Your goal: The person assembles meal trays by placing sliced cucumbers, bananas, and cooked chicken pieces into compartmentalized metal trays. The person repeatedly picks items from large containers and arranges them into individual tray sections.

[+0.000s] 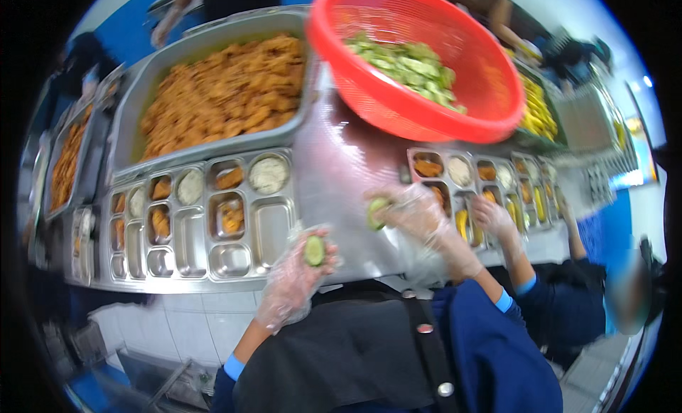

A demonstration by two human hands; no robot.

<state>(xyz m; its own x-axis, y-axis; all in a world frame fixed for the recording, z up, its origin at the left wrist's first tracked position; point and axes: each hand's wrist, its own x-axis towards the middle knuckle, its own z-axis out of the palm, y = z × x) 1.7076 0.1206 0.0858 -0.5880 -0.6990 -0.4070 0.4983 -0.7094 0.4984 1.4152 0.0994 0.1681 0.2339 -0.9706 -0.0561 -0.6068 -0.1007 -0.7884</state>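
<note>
My left hand [288, 279], in a clear plastic glove, is closed around a cucumber slice [314, 250] near the counter's front edge. Over the counter to its right, my gloved right hand [420, 215] pinches another cucumber slice [376, 213]; slight blur softens it. Beside my left hand is a metal compartment tray [273, 232] with brown fried pieces and a mound of white rice; its compartment nearest that hand shows bare metal. Ahead, a red plastic basket [366, 104] holds many sliced cucumbers [408, 68].
A large metal pan [131, 121] of brown fried food stands at the far left. More filled trays [190, 239] line both sides. At right, a co-worker's gloved hand [497, 221] reaches over trays, close to my right arm. Yellow food [538, 111] sits behind the basket.
</note>
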